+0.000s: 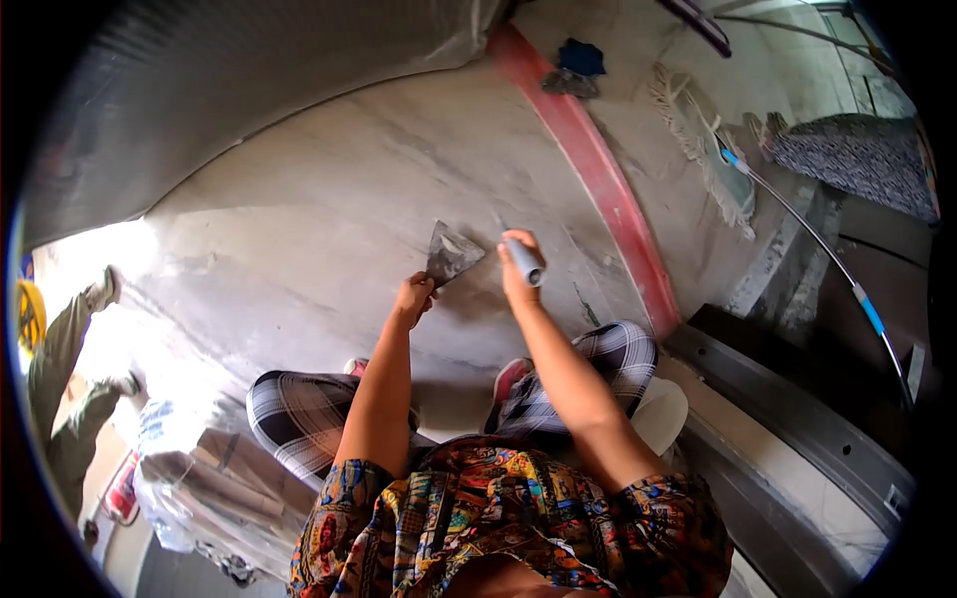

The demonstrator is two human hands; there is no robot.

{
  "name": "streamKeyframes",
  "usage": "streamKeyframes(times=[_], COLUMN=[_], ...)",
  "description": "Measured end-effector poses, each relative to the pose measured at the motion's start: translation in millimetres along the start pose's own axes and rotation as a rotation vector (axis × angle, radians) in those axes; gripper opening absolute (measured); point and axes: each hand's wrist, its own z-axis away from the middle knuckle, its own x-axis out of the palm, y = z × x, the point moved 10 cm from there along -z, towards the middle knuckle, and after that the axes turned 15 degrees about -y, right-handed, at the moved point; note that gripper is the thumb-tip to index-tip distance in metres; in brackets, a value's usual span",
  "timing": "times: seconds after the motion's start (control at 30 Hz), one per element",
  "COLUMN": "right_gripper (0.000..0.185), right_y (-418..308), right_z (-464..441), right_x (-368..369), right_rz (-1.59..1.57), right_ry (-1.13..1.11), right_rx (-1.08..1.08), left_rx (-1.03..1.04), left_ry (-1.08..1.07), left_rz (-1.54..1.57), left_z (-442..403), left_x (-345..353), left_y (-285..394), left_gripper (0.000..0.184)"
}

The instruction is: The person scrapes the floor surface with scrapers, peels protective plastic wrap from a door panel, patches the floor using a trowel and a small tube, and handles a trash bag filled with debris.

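Note:
My left hand point(415, 299) is closed around the grip of a wide putty knife point(454, 253). Its triangular blade is smeared with pale residue and points away from me, over the marbled floor point(339, 199). To the right of it, my right hand point(520, 274) wraps round a tool with a grey cylindrical handle point(524, 261). The far end of this tool looks thin and blurred, so its kind is unclear. The two tools are a short gap apart. Both hands are in front of my bent knees.
A red strip point(598, 179) crosses the floor at right, with a blue cloth point(581, 57) beside its far end. Farther right are a mop point(718, 169) and a dark metal frame point(797, 399). Another person's legs point(70, 359) and a plastic-wrapped bundle point(214, 478) are at left.

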Motion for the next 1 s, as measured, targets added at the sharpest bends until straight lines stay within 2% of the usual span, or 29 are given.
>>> streamKeyframes(times=[0.03, 0.13, 0.27, 0.33, 0.4, 0.43, 0.47, 0.53, 0.63, 0.83, 1.0], right_gripper=[0.016, 0.017, 0.017, 0.020, 0.021, 0.025, 0.024, 0.022, 0.021, 0.022, 0.022], right_y=[1.3, -18.0, -34.0, -54.3, -43.9, -36.4, -28.9, -50.8, -88.9, -181.3, -265.6], right_z=[-5.6, -12.7, -16.6, -15.6, -13.3, -5.7, -4.4, 3.3, 13.4, 18.3, 41.8], right_x=[-8.1, -31.7, -39.0, -44.8, -37.0, -26.4, -17.6, -4.4, -1.5, -12.3, -15.2], right_rz=[-0.102, -0.133, -0.231, -0.171, -0.212, -0.249, -0.285, -0.303, -0.285, -0.251, -0.155], right_ry=[0.002, -0.028, -0.093, -0.101, -0.100, -0.152, -0.181, -0.271, -0.390, -0.628, -0.795], right_rx=[0.034, 0.050, 0.012, -0.031, -0.013, 0.049, 0.020, -0.028, -0.012, 0.101, -0.010], left_rx=[-0.001, 0.060, 0.119, 0.144, 0.121, 0.156, 0.175, 0.266, 0.353, 0.532, 0.596], left_ry=[-0.023, -0.091, -0.073, 0.001, 0.050, 0.086, 0.092, 0.054, -0.016, 0.077, 0.365], left_rz=[0.028, 0.084, 0.117, 0.162, 0.251, 0.276, 0.261, 0.357, 0.429, 0.597, 0.967], left_z=[5.1, 12.3, 35.4, 46.5, 47.9, 62.3, 68.9, 87.5, 134.4, 252.8, 379.6], left_x=[2.3, 5.2, -1.4, -5.9, -14.9, -16.1, -18.8, -22.2, -15.2, -12.4, -21.8], left_y=[4.2, 23.8, 55.8, 71.4, 68.9, 76.2, 82.4, 94.2, 118.1, 146.1, 117.5], left_gripper=[0.012, 0.012, 0.013, 0.010, 0.006, 0.011, 0.016, 0.010, 0.012, 0.014, 0.006])
